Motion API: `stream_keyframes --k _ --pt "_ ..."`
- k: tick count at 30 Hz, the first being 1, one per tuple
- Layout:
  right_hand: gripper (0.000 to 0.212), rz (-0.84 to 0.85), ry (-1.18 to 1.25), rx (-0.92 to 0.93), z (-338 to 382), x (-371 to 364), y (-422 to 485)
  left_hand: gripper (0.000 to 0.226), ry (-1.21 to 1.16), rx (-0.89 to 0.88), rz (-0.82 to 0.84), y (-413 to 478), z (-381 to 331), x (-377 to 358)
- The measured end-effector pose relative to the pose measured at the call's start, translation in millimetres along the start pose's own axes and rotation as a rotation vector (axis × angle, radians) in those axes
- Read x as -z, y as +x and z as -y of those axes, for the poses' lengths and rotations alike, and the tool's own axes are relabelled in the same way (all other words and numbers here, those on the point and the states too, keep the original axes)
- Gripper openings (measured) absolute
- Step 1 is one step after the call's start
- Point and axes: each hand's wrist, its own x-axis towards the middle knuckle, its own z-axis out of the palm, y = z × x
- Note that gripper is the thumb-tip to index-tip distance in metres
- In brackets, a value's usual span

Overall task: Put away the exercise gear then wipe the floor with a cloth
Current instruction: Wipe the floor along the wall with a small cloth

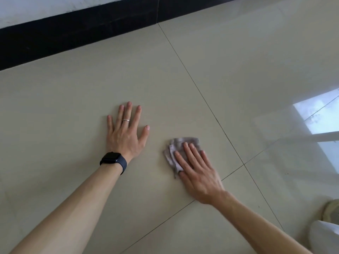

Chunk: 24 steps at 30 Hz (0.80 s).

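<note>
Lying partly hidden under the right hand (199, 177), the crumpled grey cloth (177, 150) rests on the tiled floor (73, 107). Right hand flat, fingers extended, pressing the cloth down. Left hand (126, 133) spread flat on bare floor, well apart from the cloth.

The left hand (126, 132) lies flat on the beige tiled floor (73, 107), palm down with fingers spread; a silver ring (126, 120) sits on one finger and a dark smartwatch (113, 160) wraps the wrist. Just to its right, apart from it, the right hand (197, 172) presses flat on a crumpled grey cloth (180, 147), fingers extended over it, with the cloth's edges showing beyond the fingertips and to the left. Thin grout lines (201, 94) cross near the right hand. A black skirting board (73, 39) runs along the white wall (36, 8) at the top. A window reflection (319, 118) shines on the tiles at right.
</note>
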Motion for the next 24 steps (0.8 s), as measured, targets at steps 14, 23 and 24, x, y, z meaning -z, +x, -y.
stream_keyframes --k 14,23,24 --pt "0.060 -0.015 -0.001 0.051 15.9 25.4 134.0 0.068 0.113 0.272 0.015 47.7 118.6 48.6" --pt "0.067 -0.028 0.166 -0.613 -31.4 73.7 302.5 0.071 0.070 0.421 0.025 47.6 166.6 54.9" --pt "0.068 -0.029 0.185 -0.625 -17.5 73.9 312.6 0.071 0.060 0.429 0.025 48.4 167.8 55.4"
